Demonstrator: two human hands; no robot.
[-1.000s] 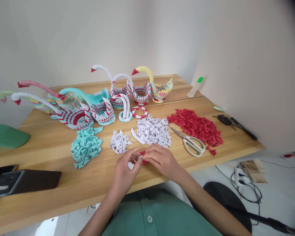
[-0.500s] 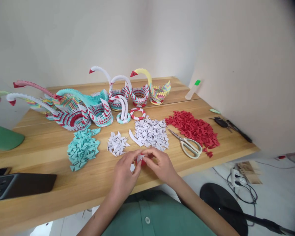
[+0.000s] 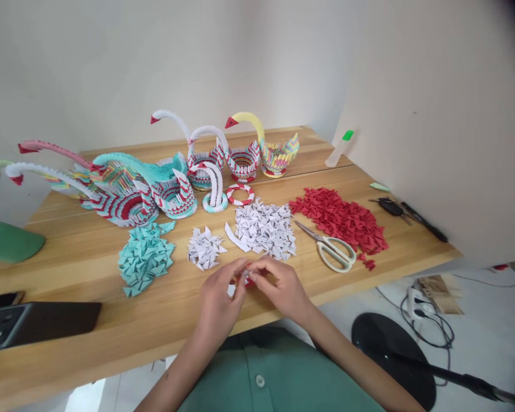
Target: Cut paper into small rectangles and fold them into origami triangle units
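My left hand (image 3: 223, 290) and my right hand (image 3: 282, 288) meet at the front of the table, fingertips pinched together. Between them is a small white folded paper piece (image 3: 246, 276), with red folded paper (image 3: 249, 282) just below it; fingers cover most of both, so how they join is hidden. Beyond my fingers lie a large pile of white paper triangles (image 3: 268, 229), a smaller white pile (image 3: 205, 248) and a short curved white strip (image 3: 236, 238) of joined pieces.
Red triangles (image 3: 343, 220) and scissors (image 3: 332, 250) lie to the right, teal triangles (image 3: 146, 257) to the left. Several paper swans (image 3: 129, 200) stand behind, near a red-and-white ring (image 3: 240, 194). A glue bottle (image 3: 339, 150), keys (image 3: 390, 207) and a dark box-shaped object (image 3: 55, 323) sit further out.
The white piece has turned and is now more covered by my fingers. Both hands stay pinched together in nearly the same place; the view has shifted slightly.
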